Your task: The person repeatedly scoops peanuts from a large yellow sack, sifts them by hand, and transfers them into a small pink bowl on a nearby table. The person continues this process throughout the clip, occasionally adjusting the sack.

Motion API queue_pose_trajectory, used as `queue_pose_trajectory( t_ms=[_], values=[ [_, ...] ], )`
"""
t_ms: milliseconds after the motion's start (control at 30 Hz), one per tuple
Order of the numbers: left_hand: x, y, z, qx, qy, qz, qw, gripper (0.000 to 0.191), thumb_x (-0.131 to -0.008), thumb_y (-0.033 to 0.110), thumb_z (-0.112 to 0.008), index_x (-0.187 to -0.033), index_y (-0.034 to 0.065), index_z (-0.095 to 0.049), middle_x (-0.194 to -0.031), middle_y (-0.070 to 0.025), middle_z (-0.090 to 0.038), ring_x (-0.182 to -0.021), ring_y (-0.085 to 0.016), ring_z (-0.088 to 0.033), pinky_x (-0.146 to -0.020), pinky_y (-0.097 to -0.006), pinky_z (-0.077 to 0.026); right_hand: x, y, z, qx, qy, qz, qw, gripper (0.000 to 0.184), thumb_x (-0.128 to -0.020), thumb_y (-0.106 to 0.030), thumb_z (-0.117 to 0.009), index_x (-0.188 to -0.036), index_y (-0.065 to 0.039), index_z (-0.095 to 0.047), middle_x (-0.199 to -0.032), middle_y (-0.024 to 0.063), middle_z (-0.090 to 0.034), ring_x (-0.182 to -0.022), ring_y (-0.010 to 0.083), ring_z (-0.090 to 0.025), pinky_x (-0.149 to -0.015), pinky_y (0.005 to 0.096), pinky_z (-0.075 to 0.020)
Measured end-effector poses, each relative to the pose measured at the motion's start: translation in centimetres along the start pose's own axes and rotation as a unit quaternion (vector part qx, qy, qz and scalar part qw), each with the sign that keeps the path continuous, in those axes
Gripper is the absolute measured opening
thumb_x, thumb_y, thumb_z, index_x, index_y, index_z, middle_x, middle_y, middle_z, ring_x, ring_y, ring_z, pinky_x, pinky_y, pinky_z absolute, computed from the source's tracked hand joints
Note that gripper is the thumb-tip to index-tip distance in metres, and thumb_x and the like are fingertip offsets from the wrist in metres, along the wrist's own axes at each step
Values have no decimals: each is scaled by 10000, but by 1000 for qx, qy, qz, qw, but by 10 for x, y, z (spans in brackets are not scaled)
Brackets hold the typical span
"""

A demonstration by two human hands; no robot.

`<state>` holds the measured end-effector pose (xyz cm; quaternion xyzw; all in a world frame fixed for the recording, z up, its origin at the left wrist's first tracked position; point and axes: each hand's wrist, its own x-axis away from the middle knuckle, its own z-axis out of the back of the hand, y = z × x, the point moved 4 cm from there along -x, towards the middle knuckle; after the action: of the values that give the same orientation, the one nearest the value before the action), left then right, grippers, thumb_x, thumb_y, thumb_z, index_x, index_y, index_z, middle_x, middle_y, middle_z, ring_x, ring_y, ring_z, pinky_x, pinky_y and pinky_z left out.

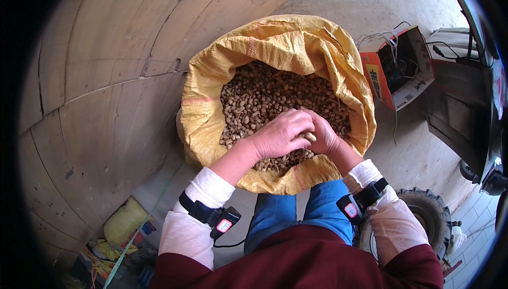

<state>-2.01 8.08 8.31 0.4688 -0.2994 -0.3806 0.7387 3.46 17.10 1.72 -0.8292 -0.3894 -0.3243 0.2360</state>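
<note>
A large yellow woven plastic sack (206,106) with its rim rolled down stands before me, filled with unshelled peanuts (254,102). Over the near part of the heap, my left hand (283,134) and my right hand (323,134) meet, fingers bent towards each other. Between them a few pale peanuts (308,136) show, at the fingers of my left hand. The fingertips of my right hand are mostly hidden behind the left, so its grip cannot be made out.
Wooden boards (119,71) rise along the left. An open red carton (412,71) with cords lies right of the sack. A treaded rubber tyre (430,217) is at lower right, and assorted bags (125,221) lie at lower left.
</note>
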Motion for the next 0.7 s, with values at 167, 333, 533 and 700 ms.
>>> queue_pose_trajectory(
  t_ms=[167, 333, 533, 700],
  values=[
    [-6, -34, 13, 40, 151, 108, 982, 161, -760, 93, -651, -899, 29, -600, -879, -83, -600, -815, -195, -577, -745, -288, -459, 3, -8, 22, -98, -8, -82, 992, 276, -901, -300, -389, -894, -60, -525, -784, 53, -569, -629, 132, -522, -376, 196, -355],
    [-4, -98, 10, -125, 112, 283, 944, 176, -774, 104, -595, -930, 25, -616, -962, -143, -599, -934, -326, -558, -831, -356, -441, 16, -18, 40, -70, -15, -75, 995, 346, -914, -397, -416, -768, -87, -466, -682, 39, -477, -476, 89, -367, -331, 170, -240],
    [-7, -111, -2, -205, -54, 341, 916, 209, -779, 107, -579, -978, 49, -598, -1012, -134, -589, -972, -318, -546, -856, -379, -432, 28, -20, 48, 41, -7, -92, 995, 427, -902, -472, -405, -678, -108, -422, -545, 14, -397, -444, 101, -356, -328, 217, -259],
    [-15, -96, 2, -189, -37, 310, 931, 218, -795, 89, -539, -1008, 70, -580, -1052, -130, -578, -981, -317, -545, -846, -384, -449, 30, -18, 51, 10, -38, -93, 995, 376, -900, -418, -448, -710, -94, -473, -571, 6, -439, -501, 125, -418, -420, 258, -369]
  ],
)
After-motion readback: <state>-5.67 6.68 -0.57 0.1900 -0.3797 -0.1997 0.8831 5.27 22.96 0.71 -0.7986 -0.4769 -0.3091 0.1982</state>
